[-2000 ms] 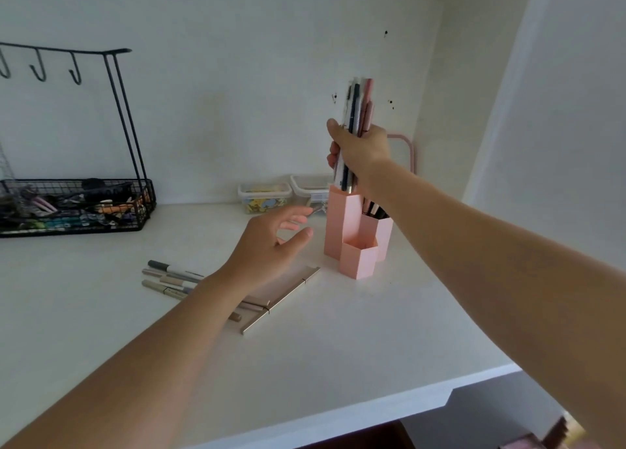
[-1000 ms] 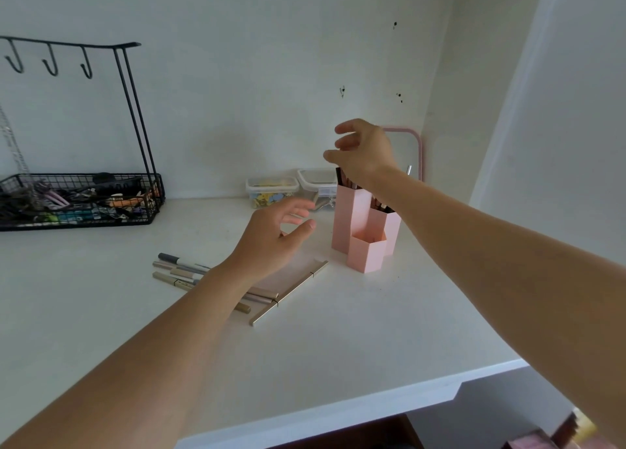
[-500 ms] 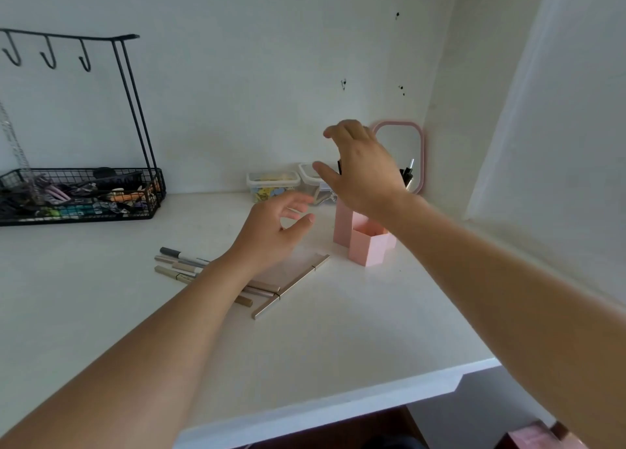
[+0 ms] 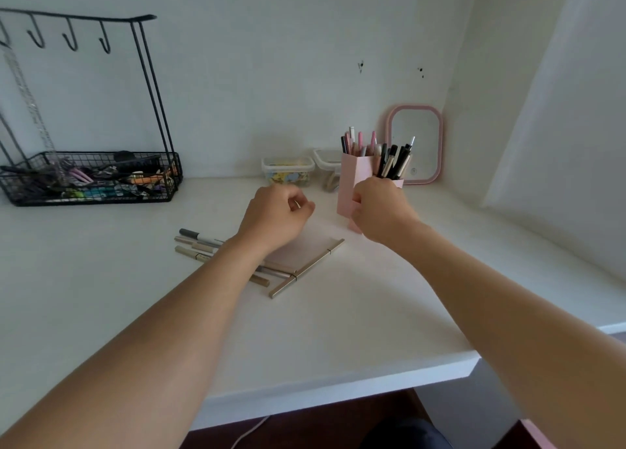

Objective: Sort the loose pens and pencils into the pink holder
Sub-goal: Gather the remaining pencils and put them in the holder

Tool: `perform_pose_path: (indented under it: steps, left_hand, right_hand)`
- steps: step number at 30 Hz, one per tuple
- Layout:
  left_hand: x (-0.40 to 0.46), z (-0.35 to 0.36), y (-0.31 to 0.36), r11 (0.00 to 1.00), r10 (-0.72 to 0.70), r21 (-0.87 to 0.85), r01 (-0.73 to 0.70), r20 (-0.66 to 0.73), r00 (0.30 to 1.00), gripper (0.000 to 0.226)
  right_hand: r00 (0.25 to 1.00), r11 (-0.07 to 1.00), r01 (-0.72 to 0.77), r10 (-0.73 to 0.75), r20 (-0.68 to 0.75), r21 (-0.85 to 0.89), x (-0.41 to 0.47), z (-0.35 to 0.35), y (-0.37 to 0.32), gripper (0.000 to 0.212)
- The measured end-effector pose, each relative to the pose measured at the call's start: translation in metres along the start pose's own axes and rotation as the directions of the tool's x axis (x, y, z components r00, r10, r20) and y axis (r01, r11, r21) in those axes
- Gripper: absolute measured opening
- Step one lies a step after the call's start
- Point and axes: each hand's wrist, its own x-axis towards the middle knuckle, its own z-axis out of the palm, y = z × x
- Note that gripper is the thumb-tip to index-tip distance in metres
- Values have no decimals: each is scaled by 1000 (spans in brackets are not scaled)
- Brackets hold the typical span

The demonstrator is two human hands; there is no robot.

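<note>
Your right hand [image 4: 381,210] is at the front of the pink holder [image 4: 350,184], covering its lower cells. The fingers curl in toward the holder, but you cannot tell from here whether they grip it or only rest against it. The holder stands upright on the white counter [image 4: 338,320]. Its tall cell holds pink and dark pens [image 4: 359,144], and the cell just right of it holds black and silver pens [image 4: 394,160] that lean right, rising directly above your right hand.

Your left hand [image 4: 276,218] hangs above the counter just left of the holder, apart from it, fingers curled into a loose fist around nothing visible.

The loose pens [image 4: 200,243] lie flat on the counter left of the holder and nearer to you, side by side, partly hidden under your left wrist. A pink pad [image 4: 305,245] with a metal bar along its edge lies between them and the holder, below your left hand.

Behind the holder sit two clear tubs [image 4: 288,171], and a pink mirror [image 4: 415,144] stands just right of it against the wall. Far left of the holder is a black wire basket [image 4: 91,181] full of small items, with a hook rack above it.
</note>
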Motion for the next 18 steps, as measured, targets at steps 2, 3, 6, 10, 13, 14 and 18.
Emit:
perform_pose_path:
  steps: [2, 3, 6, 10, 13, 14, 18]
  left_hand:
    - [0, -1, -2, 999, -32, 29, 33, -11, 999, 12]
    - [0, -1, -2, 998, -49, 44, 49, -15, 999, 13]
    - [5, -10, -4, 990, -114, 82, 118, -53, 992, 14]
    - [8, -27, -15, 952, -305, -95, 292, -184, 934, 16]
    - [7, -30, -21, 889, -418, -282, 361, -178, 891, 17]
    - [8, -30, -21, 881, -413, -323, 345, -171, 895, 17]
    - [10, -39, -13, 863, -370, -385, 327, -41, 928, 16]
  right_hand:
    - [997, 999, 12, -10, -81, 34, 4, 1, -9, 8]
    - [990, 997, 51, -44, -133, 51, 5, 0, -16, 19]
    - [957, 939, 257, -281, 77, 228, 10, -6, -40, 24]
    - [721, 884, 233, -437, 538, 405, 21, -11, -58, 28]
    - [537, 864, 203, -491, 685, 460, 24, -8, -49, 48]
    - [502, 868, 239, -495, 709, 436, 24, -6, -45, 50]
    - [531, 881, 358, -466, 708, 311, 22, -2, -38, 36]
